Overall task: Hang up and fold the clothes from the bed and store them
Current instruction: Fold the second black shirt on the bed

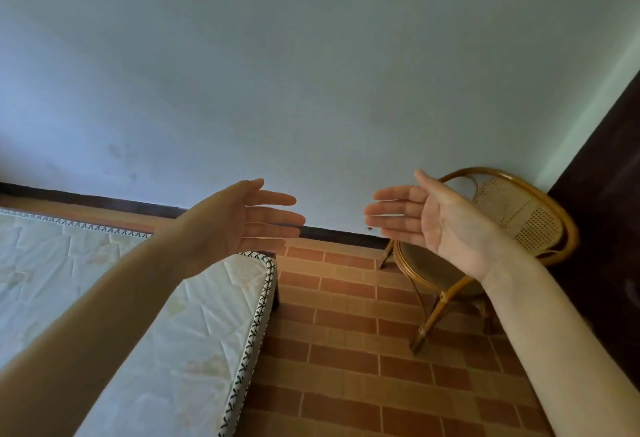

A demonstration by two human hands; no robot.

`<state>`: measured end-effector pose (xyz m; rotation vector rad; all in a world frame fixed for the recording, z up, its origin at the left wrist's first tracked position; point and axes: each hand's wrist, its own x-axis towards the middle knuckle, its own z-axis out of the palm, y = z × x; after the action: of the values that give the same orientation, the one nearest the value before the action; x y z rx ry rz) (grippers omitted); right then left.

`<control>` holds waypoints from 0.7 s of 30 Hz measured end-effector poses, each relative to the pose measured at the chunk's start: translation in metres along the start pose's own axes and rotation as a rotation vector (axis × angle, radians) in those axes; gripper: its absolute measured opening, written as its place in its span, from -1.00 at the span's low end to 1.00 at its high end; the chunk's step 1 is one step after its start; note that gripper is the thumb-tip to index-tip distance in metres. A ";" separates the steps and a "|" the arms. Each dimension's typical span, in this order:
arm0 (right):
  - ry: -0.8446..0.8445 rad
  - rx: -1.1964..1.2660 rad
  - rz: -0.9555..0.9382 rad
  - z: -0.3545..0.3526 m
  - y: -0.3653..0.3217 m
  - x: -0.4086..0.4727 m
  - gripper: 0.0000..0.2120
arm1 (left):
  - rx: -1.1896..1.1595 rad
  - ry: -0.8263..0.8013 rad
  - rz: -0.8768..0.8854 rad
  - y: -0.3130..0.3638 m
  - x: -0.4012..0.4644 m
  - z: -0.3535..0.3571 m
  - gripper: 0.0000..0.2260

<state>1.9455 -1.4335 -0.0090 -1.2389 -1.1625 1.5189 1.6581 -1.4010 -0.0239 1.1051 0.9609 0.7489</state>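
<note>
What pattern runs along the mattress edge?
A black cross-stitch pattern on white piping along the mattress edge, seen in the head view.

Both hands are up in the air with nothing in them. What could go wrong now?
1. Both hands, left and right, are raised with straight fingers and hold nothing, and no clothes show on the visible part of the mattress. The person may have to search for them elsewhere.
2. The rattan chair stands close on the right on the tiled floor. Stepping that way without looking might mean a bumped leg.
</note>
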 end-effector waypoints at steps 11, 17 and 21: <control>0.018 0.058 0.070 -0.078 -0.017 0.180 -0.46 | 0.033 0.011 -0.073 0.037 0.199 -0.030 -0.59; -0.032 0.050 0.046 -0.147 -0.042 0.299 -0.46 | -0.014 0.058 -0.065 0.060 0.321 -0.037 -0.60; -0.072 0.024 0.065 -0.196 -0.074 0.372 -0.47 | -0.021 0.116 -0.052 0.087 0.386 -0.040 -0.60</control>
<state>2.0814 -1.0296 -0.0315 -1.2254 -1.1564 1.6328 1.7776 -1.0219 -0.0453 1.0230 1.0737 0.7862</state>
